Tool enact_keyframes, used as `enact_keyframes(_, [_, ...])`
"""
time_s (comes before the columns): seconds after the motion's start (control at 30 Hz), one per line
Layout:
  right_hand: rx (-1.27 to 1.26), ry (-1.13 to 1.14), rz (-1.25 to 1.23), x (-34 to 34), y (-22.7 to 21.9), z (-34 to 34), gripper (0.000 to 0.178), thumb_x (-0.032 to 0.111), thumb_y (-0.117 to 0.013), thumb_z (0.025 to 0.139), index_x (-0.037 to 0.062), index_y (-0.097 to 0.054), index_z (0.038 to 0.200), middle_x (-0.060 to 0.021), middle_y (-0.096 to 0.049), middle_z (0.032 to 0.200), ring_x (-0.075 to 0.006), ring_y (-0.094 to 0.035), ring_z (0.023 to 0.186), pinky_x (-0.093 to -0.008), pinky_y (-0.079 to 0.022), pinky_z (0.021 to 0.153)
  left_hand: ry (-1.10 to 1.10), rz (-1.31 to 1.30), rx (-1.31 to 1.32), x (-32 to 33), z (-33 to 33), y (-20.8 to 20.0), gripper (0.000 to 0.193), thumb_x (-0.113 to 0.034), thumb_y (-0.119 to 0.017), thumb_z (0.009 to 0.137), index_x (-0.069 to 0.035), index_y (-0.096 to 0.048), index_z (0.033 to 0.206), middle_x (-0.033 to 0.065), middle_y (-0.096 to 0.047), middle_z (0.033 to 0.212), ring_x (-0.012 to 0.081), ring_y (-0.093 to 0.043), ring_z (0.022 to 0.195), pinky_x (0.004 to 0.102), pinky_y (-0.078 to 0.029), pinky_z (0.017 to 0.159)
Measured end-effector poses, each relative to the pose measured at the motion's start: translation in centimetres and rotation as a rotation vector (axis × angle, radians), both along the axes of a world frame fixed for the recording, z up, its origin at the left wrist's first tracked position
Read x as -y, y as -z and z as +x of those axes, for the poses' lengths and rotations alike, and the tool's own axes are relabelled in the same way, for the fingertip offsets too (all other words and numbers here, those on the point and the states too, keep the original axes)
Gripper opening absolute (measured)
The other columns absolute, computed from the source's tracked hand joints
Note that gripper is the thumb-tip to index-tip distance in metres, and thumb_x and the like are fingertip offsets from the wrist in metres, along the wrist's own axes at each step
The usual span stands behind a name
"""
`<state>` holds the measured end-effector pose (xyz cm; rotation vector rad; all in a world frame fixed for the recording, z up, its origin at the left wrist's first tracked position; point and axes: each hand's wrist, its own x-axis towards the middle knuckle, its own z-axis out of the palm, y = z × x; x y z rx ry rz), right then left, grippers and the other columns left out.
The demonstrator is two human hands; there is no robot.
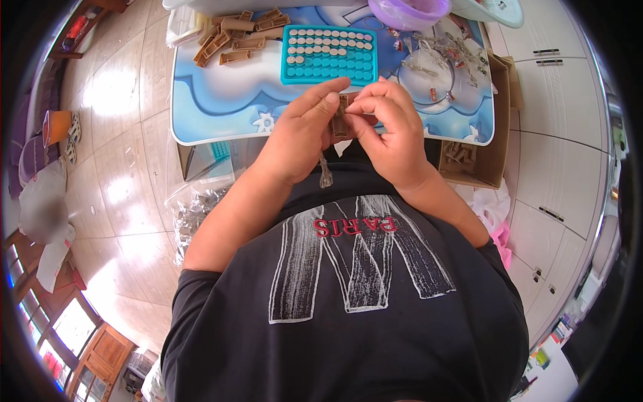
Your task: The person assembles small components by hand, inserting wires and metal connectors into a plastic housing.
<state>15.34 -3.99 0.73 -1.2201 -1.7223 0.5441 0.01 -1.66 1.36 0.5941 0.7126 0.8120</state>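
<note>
Close in front of my body, my left hand (298, 130) is closed around a small, oblong brown plastic casing (340, 120), its hollow side turned up. My right hand (392, 127) pinches with thumb and forefinger at the casing's right side; whatever sits between those fingertips is too small to make out. Below the left hand dangles a bundle of thin clear wire (326, 175). Just beyond the hands, a turquoise tray (288, 72) lies on the table, with rows of round whitish discs (328, 41) in its far pockets; the nearer pockets hold none.
Similar brown casings (236, 41) are heaped at the table's far left. Thin wires with small parts (435, 63) spread over the right side, near a purple bowl (408, 12). A cardboard box (499, 134) with brown pieces stands below the table's right edge. Plastic bags (194, 214) lie lower left.
</note>
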Motion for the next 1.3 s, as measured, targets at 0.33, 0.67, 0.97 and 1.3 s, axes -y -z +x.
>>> enact_keyframes(0.33, [0.264,-0.047,0.188,-0.8,-0.9,0.6,0.012,0.004,-0.068,0.071,0.0070,-0.058,0.076,-0.0042,-0.058,0.083,-0.0265,-0.055,0.078,-0.0411,-0.042,0.080,0.007,-0.011,0.017,0.0,-0.1,0.4,0.039,-0.017,-0.036,0.099,0.006,-0.040,0.131,0.0139,-0.059,0.106,0.0213,-0.061,0.093,0.0343,-0.050,0.083])
enact_keyframes(0.67, [0.105,-0.024,0.128,-1.0,-0.9,0.7,0.011,0.004,-0.068,0.071,0.0048,-0.060,0.079,-0.0068,-0.059,0.079,-0.0255,-0.057,0.075,-0.0358,-0.044,0.068,0.061,0.053,0.002,0.3,0.1,-0.3,0.039,-0.016,-0.040,0.099,0.006,-0.037,0.131,0.0128,-0.056,0.106,0.0192,-0.060,0.095,0.0314,-0.051,0.087])
enact_keyframes(0.97, [0.355,-0.002,0.332,-1.4,-1.0,1.2,0.011,0.005,-0.066,0.072,0.0086,-0.058,0.079,-0.0034,-0.057,0.078,-0.0234,-0.056,0.076,-0.0403,-0.043,0.084,0.158,0.113,-0.070,-0.2,-0.1,-0.8,0.037,-0.014,-0.048,0.096,0.007,-0.042,0.126,0.0122,-0.056,0.112,0.0165,-0.058,0.100,0.0279,-0.050,0.087])
enact_keyframes(1.3, [0.348,0.024,0.298,-1.2,-1.3,1.2,0.012,0.006,-0.066,0.071,0.0104,-0.056,0.078,-0.0015,-0.057,0.078,-0.0215,-0.056,0.074,-0.0433,-0.038,0.093,0.089,0.055,0.001,0.2,-0.2,-1.2,0.039,-0.009,-0.044,0.095,0.005,-0.039,0.132,0.0130,-0.052,0.123,0.0189,-0.055,0.108,0.0329,-0.044,0.094])
